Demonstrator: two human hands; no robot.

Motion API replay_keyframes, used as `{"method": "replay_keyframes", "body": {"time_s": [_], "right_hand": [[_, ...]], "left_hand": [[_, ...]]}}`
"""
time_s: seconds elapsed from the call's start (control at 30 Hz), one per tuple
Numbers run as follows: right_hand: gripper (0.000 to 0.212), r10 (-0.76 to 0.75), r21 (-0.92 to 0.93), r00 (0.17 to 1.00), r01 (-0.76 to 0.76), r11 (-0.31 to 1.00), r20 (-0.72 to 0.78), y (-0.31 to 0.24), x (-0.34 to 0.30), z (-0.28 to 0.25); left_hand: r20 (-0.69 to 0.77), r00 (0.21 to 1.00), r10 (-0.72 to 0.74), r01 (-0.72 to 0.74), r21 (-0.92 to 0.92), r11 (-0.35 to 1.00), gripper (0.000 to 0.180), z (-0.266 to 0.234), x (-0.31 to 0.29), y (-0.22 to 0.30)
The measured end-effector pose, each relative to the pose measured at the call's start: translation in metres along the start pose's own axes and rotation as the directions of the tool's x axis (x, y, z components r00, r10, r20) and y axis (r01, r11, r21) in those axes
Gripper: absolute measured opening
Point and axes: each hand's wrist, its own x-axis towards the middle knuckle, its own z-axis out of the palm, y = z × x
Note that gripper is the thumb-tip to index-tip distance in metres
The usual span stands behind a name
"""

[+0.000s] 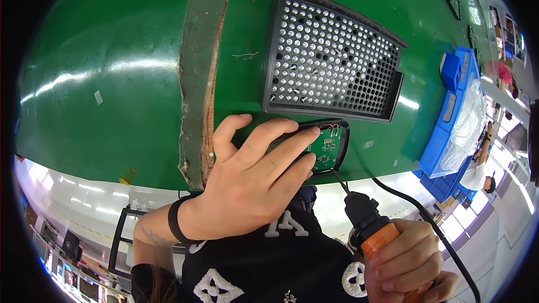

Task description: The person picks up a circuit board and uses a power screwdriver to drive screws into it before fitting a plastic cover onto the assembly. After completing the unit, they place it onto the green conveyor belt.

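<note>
- Head view: left hand (252, 174) lies spread, fingers flat on the small black housing with green circuit board (325, 147) at the green table's (112, 78) near edge; right hand (407, 261) grips the electric screwdriver (370, 227), its bit slanting up-left to the board's near edge; perforated black tray (331, 59) just beyond

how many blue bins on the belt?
2: a large blue bin at the right edge of the green belt, and a small blue bin at its far end. More may be hidden.
</note>
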Motion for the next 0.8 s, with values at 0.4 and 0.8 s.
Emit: {"method": "replay_keyframes", "body": {"time_s": [0.4, 0.8], "right_hand": [[0.025, -0.206, 0.229, 0.968, 0.235, 0.945, -0.143, 0.023, 0.055, -0.004], [0.033, -0.132, 0.166, 0.988, 0.143, 0.976, -0.073, 0.042, 0.063, -0.01]], "left_hand": [[-0.008, 1.0, 0.015, -0.016, -0.07, 0.997, 0.032, -0.004, 0.003, 0.0], [-0.131, 0.954, -0.269, 0.278, 0.054, 0.959, 0.034, -0.019, -0.001, 0.0]]}}
